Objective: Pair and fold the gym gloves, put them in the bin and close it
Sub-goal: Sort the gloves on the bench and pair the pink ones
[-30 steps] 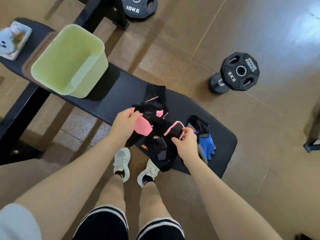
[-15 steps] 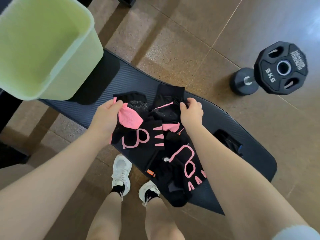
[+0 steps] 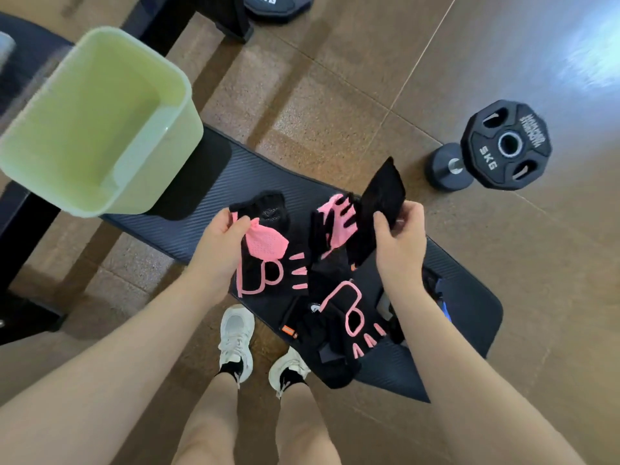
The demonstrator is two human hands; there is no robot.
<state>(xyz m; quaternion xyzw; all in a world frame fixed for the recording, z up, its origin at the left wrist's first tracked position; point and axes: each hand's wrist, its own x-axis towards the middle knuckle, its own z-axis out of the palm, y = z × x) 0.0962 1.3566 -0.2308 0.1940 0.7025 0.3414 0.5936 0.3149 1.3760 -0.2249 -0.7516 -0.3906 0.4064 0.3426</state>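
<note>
Several black-and-pink gym gloves lie in a heap on the black bench pad (image 3: 469, 303). My left hand (image 3: 221, 239) pinches one pink-and-black glove (image 3: 265, 250) by its pink panel. My right hand (image 3: 399, 229) grips a second glove (image 3: 339, 223) by its black wrist strap, which sticks up off the pad. A third pink-outlined glove (image 3: 349, 323) rests nearer me among black ones. A blue glove (image 3: 441, 293) peeks out behind my right forearm. The light green bin (image 3: 161, 182) stands open and empty at the pad's left end.
A black 5 kg weight plate (image 3: 506, 146) leans on a dumbbell (image 3: 446, 169) on the brown floor at right. Another plate (image 3: 278, 5) and the bench frame (image 3: 231, 18) are at the top. My white shoes (image 3: 235, 340) stand under the pad's near edge.
My right hand has lifted a glove's black strap up and to the right, flipping its pink palm into sight. The left hand keeps its hold. The view has shifted.
</note>
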